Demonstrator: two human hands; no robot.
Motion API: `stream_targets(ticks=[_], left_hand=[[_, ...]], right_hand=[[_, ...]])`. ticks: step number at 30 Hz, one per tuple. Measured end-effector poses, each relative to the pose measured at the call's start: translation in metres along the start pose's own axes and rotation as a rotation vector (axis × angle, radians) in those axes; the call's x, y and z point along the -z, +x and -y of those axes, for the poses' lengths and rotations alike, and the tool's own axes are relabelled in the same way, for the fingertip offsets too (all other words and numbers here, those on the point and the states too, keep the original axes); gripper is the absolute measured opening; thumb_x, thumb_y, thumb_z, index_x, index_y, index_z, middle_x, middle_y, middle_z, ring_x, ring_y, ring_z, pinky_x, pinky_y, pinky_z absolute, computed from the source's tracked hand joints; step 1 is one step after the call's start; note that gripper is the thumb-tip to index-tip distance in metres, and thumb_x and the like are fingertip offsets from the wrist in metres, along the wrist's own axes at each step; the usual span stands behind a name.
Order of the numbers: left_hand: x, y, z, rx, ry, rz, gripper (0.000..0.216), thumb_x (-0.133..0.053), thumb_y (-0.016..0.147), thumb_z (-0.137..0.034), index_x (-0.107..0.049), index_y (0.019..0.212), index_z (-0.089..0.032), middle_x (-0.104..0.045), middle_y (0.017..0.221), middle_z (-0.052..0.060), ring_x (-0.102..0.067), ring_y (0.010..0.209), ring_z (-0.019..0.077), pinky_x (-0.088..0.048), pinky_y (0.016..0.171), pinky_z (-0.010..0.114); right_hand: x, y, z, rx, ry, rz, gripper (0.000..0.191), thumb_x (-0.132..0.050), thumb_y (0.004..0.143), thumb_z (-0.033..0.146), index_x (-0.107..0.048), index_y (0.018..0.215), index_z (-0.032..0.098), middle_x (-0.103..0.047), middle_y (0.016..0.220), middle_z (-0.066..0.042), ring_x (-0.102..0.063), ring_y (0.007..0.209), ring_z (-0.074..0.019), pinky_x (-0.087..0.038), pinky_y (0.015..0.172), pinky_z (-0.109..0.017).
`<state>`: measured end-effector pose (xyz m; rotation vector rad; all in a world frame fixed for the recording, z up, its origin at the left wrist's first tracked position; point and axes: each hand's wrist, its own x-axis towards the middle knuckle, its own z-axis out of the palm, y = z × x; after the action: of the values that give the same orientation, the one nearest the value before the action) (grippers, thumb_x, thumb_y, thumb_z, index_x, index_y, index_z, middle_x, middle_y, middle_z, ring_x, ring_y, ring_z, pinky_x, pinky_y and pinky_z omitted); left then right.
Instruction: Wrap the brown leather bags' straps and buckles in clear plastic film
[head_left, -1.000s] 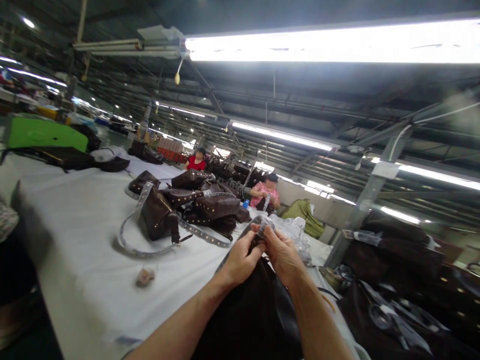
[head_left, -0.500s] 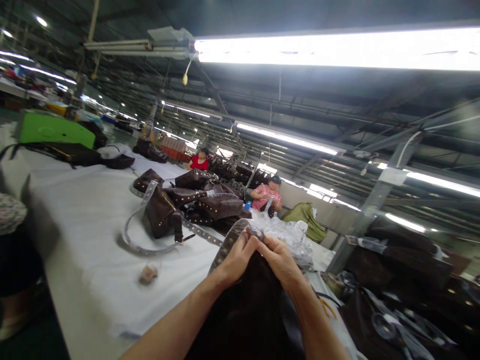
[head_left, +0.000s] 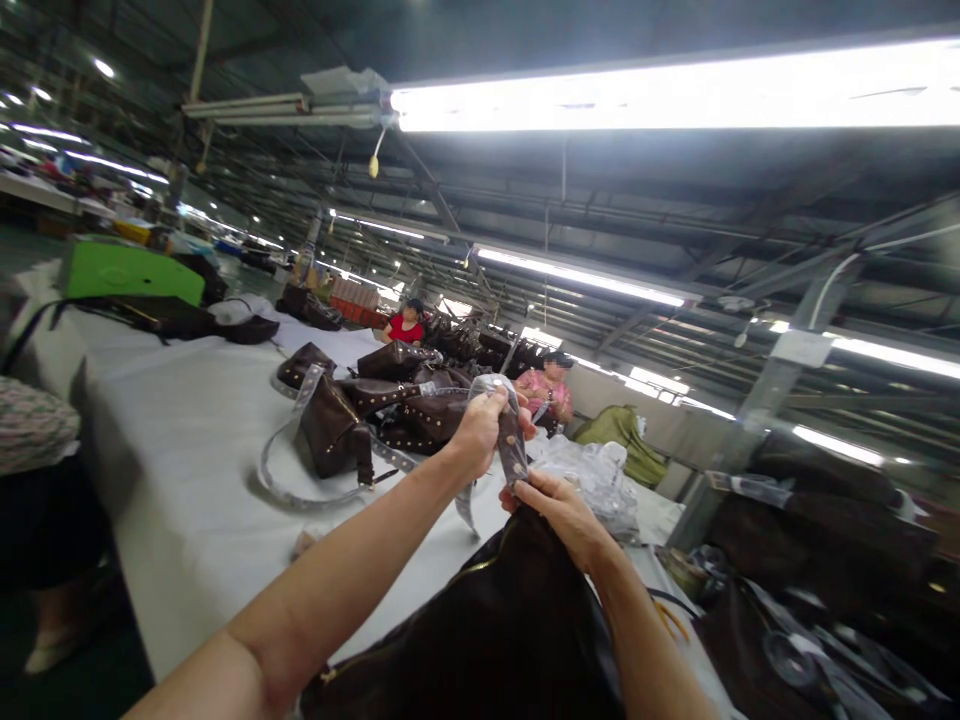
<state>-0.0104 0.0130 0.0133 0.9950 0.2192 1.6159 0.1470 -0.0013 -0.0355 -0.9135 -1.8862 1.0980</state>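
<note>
A dark brown leather bag (head_left: 517,620) with a gold zipper fills the lower middle, close to my body. From its top rises a studded strap (head_left: 513,447) covered in clear plastic film. My left hand (head_left: 484,430) is closed around the upper stretch of the strap, where it bends over. Lower down, my right hand (head_left: 553,508) pinches the strap where it meets the bag. A loose length of the wrapped strap hangs below my left hand. Some of my fingertips are hidden behind the strap.
Several studded brown bags (head_left: 330,420) lie on the white-covered table (head_left: 187,450). Crumpled clear plastic (head_left: 592,480) is heaped beyond my right hand. A green box (head_left: 131,272) stands far left. Dark bags (head_left: 817,540) are piled at right. Two people sit across the table; another stands at the left edge.
My left hand has moved up and away from my right hand along the strap, which now stretches between them. More of the bag and its zipper shows.
</note>
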Motion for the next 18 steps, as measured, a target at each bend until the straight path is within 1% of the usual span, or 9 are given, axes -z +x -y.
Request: stream_targets(ticks=[3, 5, 7, 9, 10, 11, 13, 16, 18], left_hand=[[-0.003, 0.003, -0.005, -0.063, -0.047, -0.034, 0.027, -0.043, 0.096, -0.035, -0.055, 0.084, -0.014, -0.054, 0.056, -0.002, -0.057, 0.051, 0.0113, -0.055, 0.066, 0.030], [-0.003, 0.005, -0.007, -0.038, -0.043, -0.086, 0.024, -0.044, 0.095, -0.035, -0.053, 0.087, -0.014, -0.056, 0.060, -0.001, -0.059, 0.054, 0.0118, -0.056, 0.067, 0.031], [-0.002, 0.005, -0.006, -0.001, -0.032, -0.138, 0.020, -0.046, 0.095, -0.033, -0.051, 0.090, -0.014, -0.058, 0.065, 0.000, -0.062, 0.059, 0.0129, -0.056, 0.069, 0.033], [0.000, 0.002, -0.006, -0.007, -0.026, -0.159, 0.016, -0.050, 0.094, -0.031, -0.049, 0.092, -0.015, -0.061, 0.072, 0.001, -0.065, 0.068, 0.0140, -0.056, 0.073, 0.034], [0.001, -0.001, -0.006, -0.016, -0.025, -0.132, 0.016, -0.054, 0.091, -0.031, -0.049, 0.094, -0.016, -0.062, 0.076, 0.001, -0.066, 0.072, 0.0146, -0.056, 0.076, 0.034], [0.002, -0.005, -0.006, -0.015, -0.023, -0.067, 0.018, -0.060, 0.088, -0.029, -0.050, 0.096, -0.017, -0.063, 0.081, 0.002, -0.066, 0.077, 0.0152, -0.055, 0.079, 0.035], [0.006, -0.012, -0.006, 0.030, -0.018, 0.160, 0.035, -0.072, 0.076, -0.023, -0.052, 0.104, -0.019, -0.065, 0.089, 0.002, -0.066, 0.085, 0.0166, -0.053, 0.084, 0.036], [0.018, -0.020, -0.002, 0.149, 0.020, 0.513, 0.053, -0.080, 0.064, -0.016, -0.057, 0.111, -0.021, -0.067, 0.096, 0.004, -0.066, 0.091, 0.0183, -0.049, 0.089, 0.036], [0.027, -0.020, 0.006, 0.213, 0.051, 0.621, 0.048, -0.082, 0.063, -0.023, -0.062, 0.107, -0.018, -0.067, 0.092, 0.005, -0.067, 0.086, 0.0188, -0.048, 0.088, 0.037]], right_hand=[[0.004, -0.013, 0.006, 0.040, -0.139, 0.041, 0.042, -0.055, 0.084, 0.057, -0.074, 0.091, 0.020, -0.073, 0.084, -0.006, -0.068, 0.081, -0.0232, -0.053, 0.071, -0.035], [0.003, -0.025, 0.011, 0.120, -0.300, 0.004, 0.039, -0.057, 0.084, 0.052, -0.071, 0.105, 0.023, -0.073, 0.093, -0.006, -0.068, 0.090, -0.0251, -0.054, 0.075, -0.036], [-0.003, -0.037, 0.013, 0.183, -0.549, -0.098, 0.041, -0.062, 0.081, 0.047, -0.066, 0.115, 0.024, -0.073, 0.098, -0.007, -0.068, 0.092, -0.0265, -0.053, 0.074, -0.035], [-0.013, -0.045, 0.010, 0.226, -0.819, -0.266, 0.037, -0.060, 0.083, 0.043, -0.066, 0.113, 0.022, -0.073, 0.096, -0.009, -0.069, 0.085, -0.0272, -0.052, 0.069, -0.034], [-0.018, -0.047, 0.006, 0.251, -0.922, -0.359, 0.031, -0.056, 0.086, 0.040, -0.066, 0.109, 0.021, -0.073, 0.094, -0.010, -0.069, 0.081, -0.0267, -0.051, 0.067, -0.034], [-0.024, -0.048, 0.003, 0.279, -0.990, -0.441, 0.028, -0.051, 0.088, 0.036, -0.066, 0.106, 0.021, -0.073, 0.092, -0.010, -0.069, 0.079, -0.0259, -0.050, 0.065, -0.033], [-0.033, -0.049, -0.005, 0.331, -1.030, -0.540, 0.027, -0.044, 0.090, 0.029, -0.065, 0.104, 0.020, -0.073, 0.092, -0.010, -0.069, 0.078, -0.0242, -0.050, 0.066, -0.032], [-0.037, -0.050, -0.014, 0.368, -0.942, -0.558, 0.030, -0.040, 0.091, 0.028, -0.063, 0.107, 0.018, -0.072, 0.096, -0.009, -0.069, 0.085, -0.0231, -0.053, 0.073, -0.033], [-0.036, -0.051, -0.017, 0.370, -0.837, -0.520, 0.030, -0.039, 0.092, 0.031, -0.062, 0.108, 0.019, -0.072, 0.101, -0.008, -0.068, 0.090, -0.0220, -0.053, 0.078, -0.033]])
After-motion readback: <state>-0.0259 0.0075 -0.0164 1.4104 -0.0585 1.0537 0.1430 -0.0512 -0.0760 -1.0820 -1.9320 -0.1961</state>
